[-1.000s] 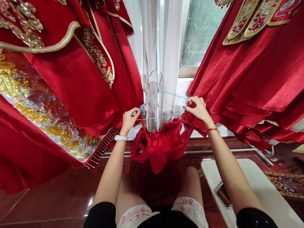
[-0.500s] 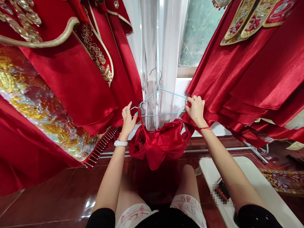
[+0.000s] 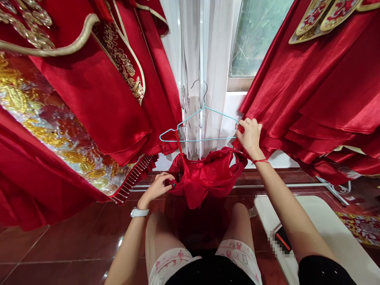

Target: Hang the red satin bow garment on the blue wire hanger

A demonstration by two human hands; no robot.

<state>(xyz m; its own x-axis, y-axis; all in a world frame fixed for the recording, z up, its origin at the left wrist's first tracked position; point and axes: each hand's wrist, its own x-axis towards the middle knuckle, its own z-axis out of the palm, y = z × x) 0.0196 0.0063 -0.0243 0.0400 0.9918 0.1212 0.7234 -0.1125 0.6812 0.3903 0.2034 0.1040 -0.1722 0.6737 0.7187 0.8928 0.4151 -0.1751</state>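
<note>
A red satin dress (image 3: pixel 204 178) hangs by its thin straps from a light-blue wire hanger (image 3: pixel 204 107) in front of me. My right hand (image 3: pixel 249 134) is closed around the hanger's right end, near the strap there. Lower down on the left, my left hand (image 3: pixel 160 186) pinches the dress's fabric at its left side. The left strap sits in the notch of the hanger, whose left end shows bare. The metal hook at the top is free of any rail. The lower part of the dress falls in shadow between my knees.
Red embroidered garments (image 3: pixel 118 99) hang close on the left, and more red garments (image 3: pixel 297 107) on the right. A pale bench (image 3: pixel 320 221) at the lower right bears a dark object (image 3: pixel 283 239), partly blurred. White curtains (image 3: pixel 216 59) and a window (image 3: pixel 258 35) are behind.
My left hand has let go of the hanger's left end and moved down to the dress's left side. My right hand stays at the hanger's right end.
</note>
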